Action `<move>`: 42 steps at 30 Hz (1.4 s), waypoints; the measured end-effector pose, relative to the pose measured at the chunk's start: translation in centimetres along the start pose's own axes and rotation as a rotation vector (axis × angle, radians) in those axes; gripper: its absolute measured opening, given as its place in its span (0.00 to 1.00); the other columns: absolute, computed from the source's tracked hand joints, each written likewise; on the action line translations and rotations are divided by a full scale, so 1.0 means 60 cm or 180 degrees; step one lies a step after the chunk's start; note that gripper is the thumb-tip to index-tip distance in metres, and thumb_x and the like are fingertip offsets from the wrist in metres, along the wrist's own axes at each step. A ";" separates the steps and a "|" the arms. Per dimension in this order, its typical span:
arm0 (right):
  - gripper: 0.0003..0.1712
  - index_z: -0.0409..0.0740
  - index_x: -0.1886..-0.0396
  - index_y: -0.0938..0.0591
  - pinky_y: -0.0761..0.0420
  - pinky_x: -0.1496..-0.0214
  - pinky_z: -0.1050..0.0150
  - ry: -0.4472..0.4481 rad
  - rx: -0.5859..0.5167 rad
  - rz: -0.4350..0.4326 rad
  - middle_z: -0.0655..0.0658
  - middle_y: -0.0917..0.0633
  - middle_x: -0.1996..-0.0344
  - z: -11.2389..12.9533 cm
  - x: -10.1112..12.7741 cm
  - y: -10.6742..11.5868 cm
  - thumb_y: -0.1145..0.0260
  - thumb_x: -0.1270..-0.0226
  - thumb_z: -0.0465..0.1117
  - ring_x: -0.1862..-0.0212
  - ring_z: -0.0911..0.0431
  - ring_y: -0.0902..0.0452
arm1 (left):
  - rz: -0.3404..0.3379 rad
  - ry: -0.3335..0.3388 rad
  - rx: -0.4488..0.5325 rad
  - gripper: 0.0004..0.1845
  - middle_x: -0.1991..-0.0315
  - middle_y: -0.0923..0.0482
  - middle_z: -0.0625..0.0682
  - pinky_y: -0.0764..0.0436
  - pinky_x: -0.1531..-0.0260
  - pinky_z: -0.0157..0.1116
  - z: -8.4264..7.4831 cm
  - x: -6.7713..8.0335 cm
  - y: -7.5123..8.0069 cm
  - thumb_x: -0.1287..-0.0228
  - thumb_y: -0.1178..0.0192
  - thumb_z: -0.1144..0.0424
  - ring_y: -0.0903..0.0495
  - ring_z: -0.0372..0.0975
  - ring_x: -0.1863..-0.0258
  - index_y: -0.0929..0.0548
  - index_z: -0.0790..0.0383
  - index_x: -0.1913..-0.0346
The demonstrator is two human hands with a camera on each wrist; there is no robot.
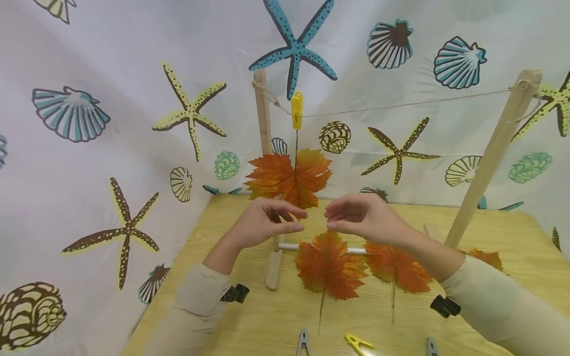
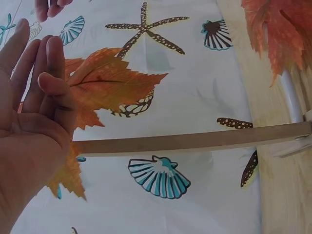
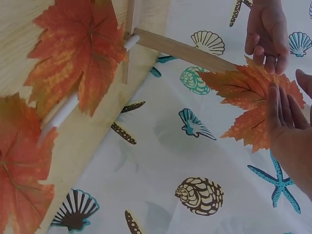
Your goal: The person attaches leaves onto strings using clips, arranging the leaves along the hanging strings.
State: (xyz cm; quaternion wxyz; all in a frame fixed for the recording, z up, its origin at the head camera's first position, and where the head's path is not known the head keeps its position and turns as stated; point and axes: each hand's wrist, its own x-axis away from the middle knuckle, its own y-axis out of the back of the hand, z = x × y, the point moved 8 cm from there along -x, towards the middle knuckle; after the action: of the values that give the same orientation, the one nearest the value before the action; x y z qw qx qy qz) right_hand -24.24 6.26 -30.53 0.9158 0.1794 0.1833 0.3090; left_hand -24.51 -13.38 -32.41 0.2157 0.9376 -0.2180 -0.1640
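An orange artificial maple leaf (image 1: 289,175) hangs stem up from a string (image 1: 401,105), its stem held by a yellow clothespin (image 1: 297,111). Just below and in front of it is my left hand (image 1: 267,222), fingers loosely bent with nothing between them. Facing it across a small gap, my right hand (image 1: 369,215) has relaxed fingers and holds nothing. In the right wrist view, the hanging leaf (image 3: 248,97) shows behind the right-hand fingers (image 3: 287,109). The left wrist view has the leaf (image 2: 107,87) beyond the left palm (image 2: 34,131).
The string runs between two wooden posts (image 1: 262,118) (image 1: 485,163), with a white rod (image 1: 289,246) low between them. On the table lie more maple leaves (image 1: 329,267) (image 1: 398,269) (image 1: 487,258). Nearer are a grey clothespin (image 1: 304,341), a yellow one (image 1: 358,342) and another grey one (image 1: 432,347).
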 end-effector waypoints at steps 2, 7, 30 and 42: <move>0.19 0.37 0.46 0.17 0.16 0.48 0.63 -0.0036 -0.0095 0.0071 0.41 0.12 0.53 -0.008 0.002 -0.007 0.28 0.35 0.38 0.52 0.54 0.13 | 0.0067 0.0005 0.0009 0.13 0.57 0.12 0.53 0.21 0.72 0.34 0.007 0.001 -0.008 0.38 0.29 0.60 0.18 0.45 0.69 0.11 0.53 0.50; 0.19 0.39 0.45 0.17 0.16 0.47 0.64 -0.0216 -0.0151 0.0155 0.41 0.13 0.51 -0.029 0.013 -0.017 0.28 0.35 0.39 0.49 0.54 0.14 | 0.0214 -0.0091 0.0083 0.14 0.60 0.12 0.52 0.25 0.77 0.32 0.019 0.003 -0.023 0.38 0.29 0.60 0.23 0.41 0.77 0.11 0.55 0.49; 0.20 0.35 0.44 0.18 0.15 0.48 0.61 -0.0143 -0.0403 0.0541 0.38 0.13 0.50 -0.075 0.055 -0.073 0.29 0.34 0.37 0.50 0.52 0.14 | 0.1154 -0.0130 0.0080 0.12 0.54 0.13 0.49 0.20 0.68 0.33 0.092 0.033 -0.103 0.36 0.32 0.59 0.17 0.37 0.61 0.11 0.55 0.50; 0.19 0.38 0.45 0.17 0.15 0.50 0.59 -0.0130 -0.0542 0.0831 0.36 0.14 0.53 -0.086 0.090 -0.131 0.28 0.35 0.39 0.54 0.57 0.14 | 0.1298 -0.0012 -0.0282 0.14 0.54 0.13 0.53 0.19 0.64 0.33 0.130 0.048 -0.139 0.34 0.33 0.57 0.19 0.34 0.60 0.12 0.56 0.49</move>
State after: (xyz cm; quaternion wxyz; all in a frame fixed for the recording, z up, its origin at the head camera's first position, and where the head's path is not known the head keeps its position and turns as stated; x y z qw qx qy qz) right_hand -18.61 4.93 -39.71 0.8833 0.1296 0.1129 0.4361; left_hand -22.39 -10.59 -43.65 0.2850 0.8633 -0.3963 -0.1281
